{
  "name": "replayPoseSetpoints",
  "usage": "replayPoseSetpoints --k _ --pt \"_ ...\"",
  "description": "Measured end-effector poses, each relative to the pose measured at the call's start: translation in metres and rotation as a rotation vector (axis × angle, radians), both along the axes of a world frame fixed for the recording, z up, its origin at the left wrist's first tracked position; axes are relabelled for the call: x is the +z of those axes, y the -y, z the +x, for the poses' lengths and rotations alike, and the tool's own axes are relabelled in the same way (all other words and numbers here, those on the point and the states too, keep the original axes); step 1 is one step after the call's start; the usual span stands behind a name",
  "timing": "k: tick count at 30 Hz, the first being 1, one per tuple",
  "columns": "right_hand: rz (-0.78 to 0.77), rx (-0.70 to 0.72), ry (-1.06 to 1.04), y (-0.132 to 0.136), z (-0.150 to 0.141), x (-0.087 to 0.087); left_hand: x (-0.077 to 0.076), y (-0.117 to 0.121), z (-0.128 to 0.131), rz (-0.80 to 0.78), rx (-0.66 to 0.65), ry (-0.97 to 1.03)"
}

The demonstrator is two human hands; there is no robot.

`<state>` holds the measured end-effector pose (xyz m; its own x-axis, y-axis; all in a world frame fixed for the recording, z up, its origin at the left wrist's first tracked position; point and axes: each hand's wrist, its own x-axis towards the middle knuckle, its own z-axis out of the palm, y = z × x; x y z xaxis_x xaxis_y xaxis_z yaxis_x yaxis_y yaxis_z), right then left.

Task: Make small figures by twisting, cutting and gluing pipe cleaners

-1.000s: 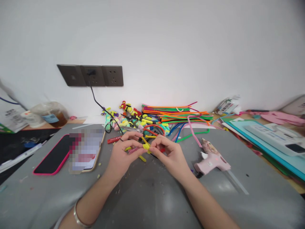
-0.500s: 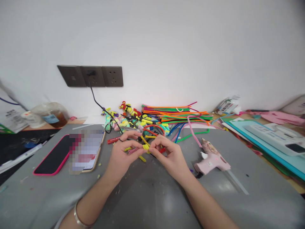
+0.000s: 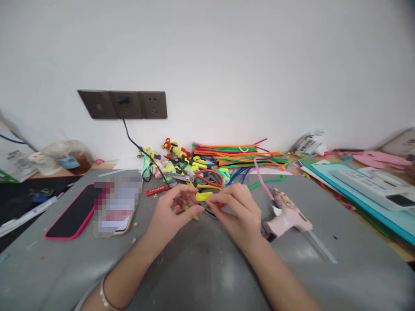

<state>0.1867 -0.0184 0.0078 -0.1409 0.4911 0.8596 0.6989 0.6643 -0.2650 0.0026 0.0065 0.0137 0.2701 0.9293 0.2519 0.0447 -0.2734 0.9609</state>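
A small piece of bent yellow pipe cleaner (image 3: 203,196) is pinched between the thumb and fingers of my right hand (image 3: 238,214). Beside it is my left hand (image 3: 175,211), its thumb and fingers apart and curved around a gap, with nothing gripped between them. Behind the hands lie scissors with orange-red handles (image 3: 209,172), a red cutter-like stick (image 3: 157,190) and more yellow and pink pipe cleaner pieces, partly hidden by my fingers.
A pink glue gun (image 3: 288,220) lies to the right, and two phones (image 3: 73,211) to the left. Bundled pipe cleaners (image 3: 240,155) and small finished figures (image 3: 177,149) line the wall. A black cable (image 3: 129,136) runs from the socket. Folders (image 3: 359,190) are at far right.
My left hand has let go of the yellow piece and opened, drawing slightly away. The right hand has shifted a little right and turned, with the yellow piece now showing more.
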Motion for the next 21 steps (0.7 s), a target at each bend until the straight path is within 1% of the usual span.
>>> replayPoseSetpoints --k 3,9,12,17,19,21 --pt "0.015 0.018 0.033 0.0005 0.0001 -0.0013 -0.0018 0.0007 -0.0002 -0.037 -0.011 0.032" --pt "0.032 0.031 0.108 0.0018 -0.0004 0.0007 -0.0032 0.0009 -0.0004 -0.017 -0.029 0.047" --pt "0.022 0.046 0.084 0.0015 -0.0005 -0.0001 -0.0043 0.0005 -0.0001 -0.028 -0.021 0.040" --pt "-0.093 0.150 -0.171 -0.0041 0.0022 -0.0037 -0.0064 -0.0022 -0.0015 -0.025 0.006 0.076" --pt "-0.166 0.167 -0.202 -0.0064 0.0037 -0.0037 -0.0063 -0.0031 -0.0025 -0.020 0.010 0.094" --pt "-0.227 0.186 -0.171 -0.0078 0.0048 -0.0032 -0.0062 -0.0034 -0.0034 -0.019 0.004 0.103"
